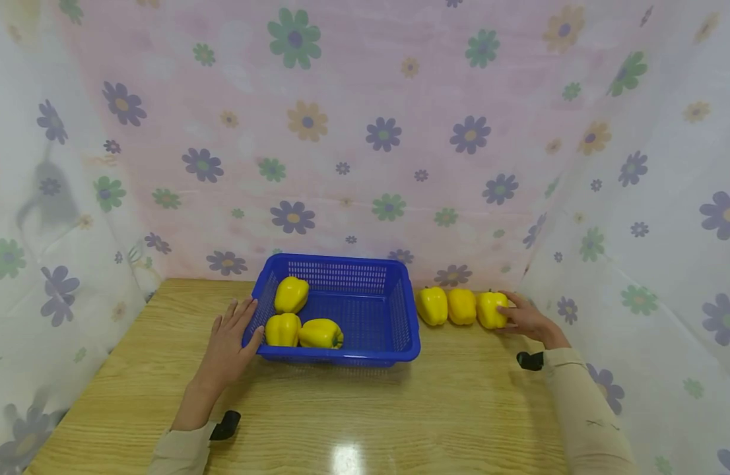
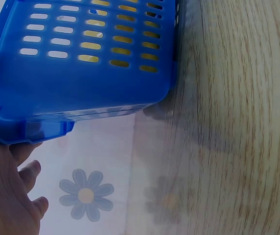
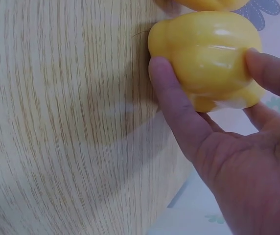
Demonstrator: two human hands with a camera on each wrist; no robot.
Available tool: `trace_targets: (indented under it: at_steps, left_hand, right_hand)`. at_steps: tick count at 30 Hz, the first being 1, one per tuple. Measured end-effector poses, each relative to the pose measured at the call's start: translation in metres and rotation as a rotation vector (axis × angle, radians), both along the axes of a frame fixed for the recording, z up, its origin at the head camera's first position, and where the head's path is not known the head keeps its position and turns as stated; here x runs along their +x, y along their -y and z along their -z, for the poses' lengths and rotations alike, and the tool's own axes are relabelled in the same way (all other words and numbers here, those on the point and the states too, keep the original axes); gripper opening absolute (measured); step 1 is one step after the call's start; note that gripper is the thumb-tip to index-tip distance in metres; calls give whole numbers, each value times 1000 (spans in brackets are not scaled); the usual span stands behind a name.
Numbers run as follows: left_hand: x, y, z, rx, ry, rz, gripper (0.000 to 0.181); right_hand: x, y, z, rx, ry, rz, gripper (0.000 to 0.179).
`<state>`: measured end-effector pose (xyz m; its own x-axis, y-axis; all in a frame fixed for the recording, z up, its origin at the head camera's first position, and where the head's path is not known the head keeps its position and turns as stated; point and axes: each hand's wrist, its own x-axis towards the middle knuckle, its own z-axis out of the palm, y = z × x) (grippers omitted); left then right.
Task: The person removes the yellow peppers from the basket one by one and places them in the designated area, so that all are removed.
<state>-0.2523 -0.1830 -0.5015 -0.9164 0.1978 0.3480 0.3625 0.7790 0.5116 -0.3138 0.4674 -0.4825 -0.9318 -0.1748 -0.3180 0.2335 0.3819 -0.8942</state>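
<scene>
My sleeves [image 1: 587, 409] are cut off below. My left hand [image 1: 227, 343] rests spread on the left rim of the blue basket [image 1: 341, 354], whose front rim partly hides two of three yellow peppers [image 1: 282, 328] inside. Rightward on the worktop [image 1: 460, 396], my right hand [image 1: 527, 318] pinches a row's end pepper [image 1: 492, 311], some fingertips hidden. Flowered sheeting [image 1: 341, 152] runs out of view.

We see glossy yellow blocky bell peppers [image 1: 290, 295], one green-stemmed. Blue rectangular slotted plastic basket [image 1: 353, 354]. Tan wood-grained tabletop [image 1: 448, 409]. Pink backdrop sheet [image 1: 353, 92] and white side sheets [image 1: 674, 257], both patterned with purple, green, orange flowers [image 1: 294, 39]. Beige long sleeves [image 1: 585, 409].
</scene>
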Motion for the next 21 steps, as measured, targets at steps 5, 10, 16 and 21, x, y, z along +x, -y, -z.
trace_targets:
  at_steps: [5, 10, 16, 21]
  left_hand:
    - [1, -1, -1, -2, -9, -5, 62]
    - [0, -1, 0, 8, -16, 1, 61]
    - [-1, 1, 2, 7, 1, 4, 63]
    - [-2, 1, 3, 0, -5, 1, 63]
  right_hand:
    - [-1, 1, -1, 1, 17, -2, 70]
    - [-2, 0, 0, 8, 29, 3, 71]
    - [-4, -1, 1, 3, 38, 5, 72]
    - [-5, -3, 3, -11, 43, 3, 73]
